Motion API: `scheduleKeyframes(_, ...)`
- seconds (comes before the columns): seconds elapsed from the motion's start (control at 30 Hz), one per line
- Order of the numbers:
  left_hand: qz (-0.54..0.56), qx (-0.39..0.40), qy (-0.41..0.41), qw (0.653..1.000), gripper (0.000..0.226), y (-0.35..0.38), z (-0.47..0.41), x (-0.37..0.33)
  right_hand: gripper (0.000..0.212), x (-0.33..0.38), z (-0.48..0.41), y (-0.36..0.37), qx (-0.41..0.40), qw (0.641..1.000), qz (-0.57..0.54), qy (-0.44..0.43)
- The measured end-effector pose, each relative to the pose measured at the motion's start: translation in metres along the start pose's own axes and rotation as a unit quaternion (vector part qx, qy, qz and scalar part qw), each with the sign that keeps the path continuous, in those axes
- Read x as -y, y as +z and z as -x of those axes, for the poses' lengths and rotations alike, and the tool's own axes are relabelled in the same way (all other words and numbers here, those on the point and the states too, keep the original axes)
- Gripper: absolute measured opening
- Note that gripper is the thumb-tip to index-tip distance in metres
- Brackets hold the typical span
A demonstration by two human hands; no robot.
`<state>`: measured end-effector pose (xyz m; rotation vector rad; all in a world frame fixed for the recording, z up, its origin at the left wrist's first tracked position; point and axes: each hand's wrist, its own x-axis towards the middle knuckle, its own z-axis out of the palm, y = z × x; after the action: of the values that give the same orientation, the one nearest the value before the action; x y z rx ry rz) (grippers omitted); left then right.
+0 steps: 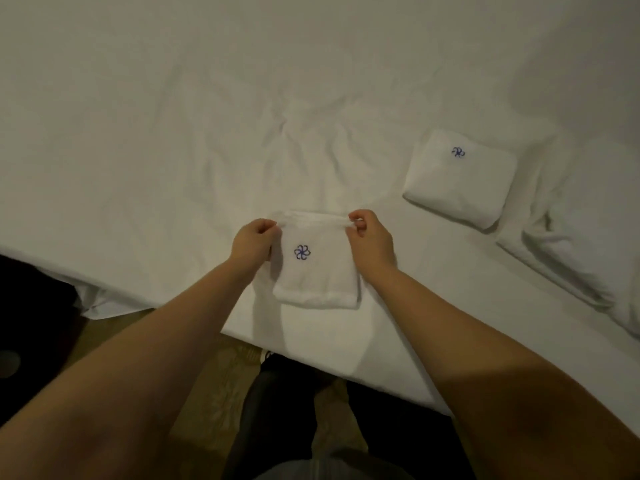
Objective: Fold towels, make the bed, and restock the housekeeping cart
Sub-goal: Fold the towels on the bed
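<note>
A small folded towel [317, 263] near the bed's [173, 133] near edge is pinched at its far corners by the left hand [252, 242] and right hand [370, 237]. A second folded towel [459, 178] is seen farther right.

Small towel [317, 268] on bed [138, 150] edge; folded towel [457, 178] right-behind, apart

The bed [173, 133] is covered with a white, creased sheet [311, 98], and its near edge runs slantwise across the view. A small folded towel [322, 271] with a blue flower mark lies near that edge. A larger folded towel [460, 181] with the same mark rests well apart at the right. Beside it lies rumpled white cloth [571, 258], perhaps another towel.
</note>
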<state>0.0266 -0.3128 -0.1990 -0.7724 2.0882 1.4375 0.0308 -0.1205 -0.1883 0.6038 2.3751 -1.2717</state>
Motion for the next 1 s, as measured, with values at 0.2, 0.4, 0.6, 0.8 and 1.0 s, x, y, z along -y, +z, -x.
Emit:
scheduleKeyframes(0.2, 0.047, -0.030, 0.030, 0.998, 0.015, 0.001, -0.001, -0.010, 0.019, -0.003, -0.003, 0.009, -0.078, 0.996, -0.044, -0.001)
scheduleKeyframes(0.4, 0.013, -0.038, 0.020, 0.999, 0.015, 0.010, -0.008, -0.012, 0.039, -0.005, -0.004, 0.010, -0.093, 0.995, 0.030, 0.021)
scheduleKeyframes(0.6, 0.011, 0.098, -0.133, 0.986, 0.030, 0.011, 0.031, 0.001, 0.055, -0.015, 0.029, 0.006, 0.088, 0.989, 0.036, 0.113)
scheduleKeyframes(0.8, 0.105, 0.133, -0.038, 0.985, 0.024, 0.035, 0.049, -0.059, 0.033, 0.000, 0.038, -0.055, 0.005, 0.992, -0.109, 0.057)
scheduleKeyframes(1.0, 0.128, 0.228, 0.099, 0.960, 0.038, 0.121, 0.026, -0.162, 0.030, 0.014, -0.013, -0.165, -0.181, 0.975, -0.124, -0.032)
